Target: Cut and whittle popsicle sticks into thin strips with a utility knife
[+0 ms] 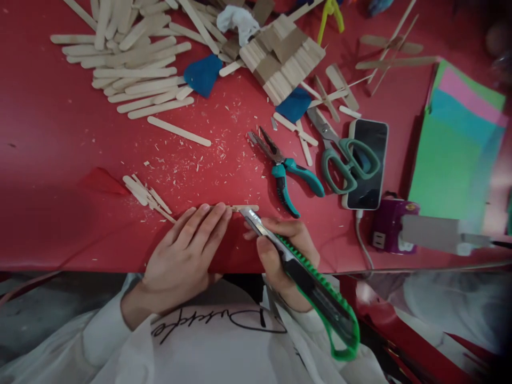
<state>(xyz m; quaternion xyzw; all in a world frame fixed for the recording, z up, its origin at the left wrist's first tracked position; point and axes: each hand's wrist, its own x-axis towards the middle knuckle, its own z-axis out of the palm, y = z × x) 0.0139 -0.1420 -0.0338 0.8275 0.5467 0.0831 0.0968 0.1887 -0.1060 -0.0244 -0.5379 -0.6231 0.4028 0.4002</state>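
My right hand is closed around a green and black utility knife. The knife's metal blade tip touches or sits just over a thin wooden craft stick near the table's front edge. My left hand lies flat with fingers stretched out over the other part of that stick, pressing it down; the covered part is hidden. Beside the left fingers is a small bunch of split stick pieces. Pliers with teal handles lie beyond my right hand, jaws pointing away.
A heap of craft sticks covers the back left. A wooden stick panel, green-handled scissors and a phone lie on the right half, near a purple power adapter and green sheets. Wood shavings dot the red table.
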